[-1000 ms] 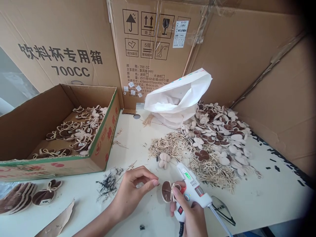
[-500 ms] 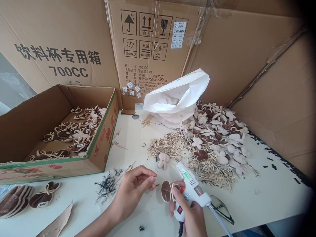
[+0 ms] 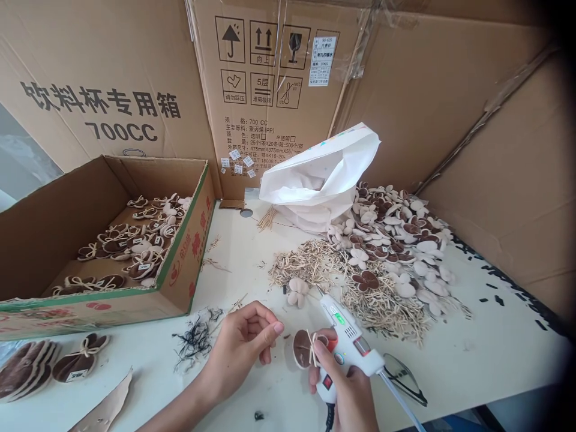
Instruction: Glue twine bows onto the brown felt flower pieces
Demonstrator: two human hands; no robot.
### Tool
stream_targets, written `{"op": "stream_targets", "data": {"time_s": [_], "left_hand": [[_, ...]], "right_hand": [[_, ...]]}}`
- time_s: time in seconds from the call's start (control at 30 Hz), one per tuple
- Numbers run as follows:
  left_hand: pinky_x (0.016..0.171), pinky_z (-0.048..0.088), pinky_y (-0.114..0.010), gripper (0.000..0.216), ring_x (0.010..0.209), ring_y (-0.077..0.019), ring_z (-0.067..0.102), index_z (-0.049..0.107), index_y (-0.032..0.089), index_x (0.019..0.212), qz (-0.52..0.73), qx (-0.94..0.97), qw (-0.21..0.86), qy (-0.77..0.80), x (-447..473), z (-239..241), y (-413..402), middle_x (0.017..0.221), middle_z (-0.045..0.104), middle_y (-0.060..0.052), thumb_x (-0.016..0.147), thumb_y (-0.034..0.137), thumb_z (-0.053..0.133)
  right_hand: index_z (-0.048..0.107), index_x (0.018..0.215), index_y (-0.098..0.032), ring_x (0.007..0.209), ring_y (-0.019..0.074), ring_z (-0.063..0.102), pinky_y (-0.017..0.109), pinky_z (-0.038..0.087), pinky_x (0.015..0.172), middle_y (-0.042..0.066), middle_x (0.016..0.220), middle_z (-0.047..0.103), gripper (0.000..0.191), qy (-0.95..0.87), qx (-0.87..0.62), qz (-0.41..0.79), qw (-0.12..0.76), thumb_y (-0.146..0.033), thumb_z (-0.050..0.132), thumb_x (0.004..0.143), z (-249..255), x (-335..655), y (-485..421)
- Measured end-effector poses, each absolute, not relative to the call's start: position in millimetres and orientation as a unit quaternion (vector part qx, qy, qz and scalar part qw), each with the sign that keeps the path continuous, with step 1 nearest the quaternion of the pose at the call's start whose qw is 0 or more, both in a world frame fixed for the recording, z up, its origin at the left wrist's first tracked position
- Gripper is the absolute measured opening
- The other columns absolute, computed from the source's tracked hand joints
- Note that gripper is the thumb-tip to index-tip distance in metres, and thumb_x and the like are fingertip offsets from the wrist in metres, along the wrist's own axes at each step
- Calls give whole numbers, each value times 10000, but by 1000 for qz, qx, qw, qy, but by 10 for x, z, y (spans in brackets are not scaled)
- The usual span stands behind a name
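My right hand (image 3: pixel 348 384) grips a white hot glue gun (image 3: pixel 346 327), its nozzle pointing up and left. The same hand's thumb pins a brown, pale-edged fabric piece with a cord bow (image 3: pixel 302 349) against the fingers. To the left, my left hand (image 3: pixel 247 339) hovers above the table with thumb and index finger pinched together; whether anything small is between them cannot be made out. Beyond the glue gun's tip lies a pale petal-shaped fabric piece (image 3: pixel 297 293), beside a heap of short beige cord bits (image 3: pixel 387 309).
At left stands an open cardboard box (image 3: pixel 180 264) holding several bowed pieces. A stack of brown pieces (image 3: pixel 27 369) lies in front. A white bag (image 3: pixel 315 198) and a fabric-piece pile (image 3: pixel 400 228) are behind. Glasses (image 3: pixel 405 378) and black thread (image 3: pixel 198 339) flank my hands.
My left hand's fingertips have shifted slightly, and a small dark speck near them now lies apart on the table. My right hand keeps the glue gun and bowed piece in place.
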State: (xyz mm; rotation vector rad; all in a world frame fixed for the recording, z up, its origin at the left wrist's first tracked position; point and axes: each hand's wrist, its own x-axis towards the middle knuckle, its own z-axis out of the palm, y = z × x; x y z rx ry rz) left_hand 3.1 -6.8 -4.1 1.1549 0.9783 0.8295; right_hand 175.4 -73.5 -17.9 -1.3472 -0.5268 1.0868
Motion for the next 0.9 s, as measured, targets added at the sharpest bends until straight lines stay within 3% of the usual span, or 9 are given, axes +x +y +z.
{"op": "stream_targets", "data": {"time_s": [0.73,0.9], "left_hand": [[725,594,-267,172,769,-192,741,769,179,943,400,545,626,388,-35,49,-98,824,785,-65,887,338,799],[668,577,-259,172,739,-182,721,784,199,917,384,543,635,394,-27,43,-100,832,758,-56,921,369,757]], "right_hand": [[668,884,-197,398,118,508,227,396,416,-30,561,625,326,-217,-584,479,618,-437,854,767,-155,1748,-742],[665,880,-195,400,98,498,214,395,413,-41,588,616,322,-219,-578,484,619,-438,851,780,-190,1755,-747]]}}
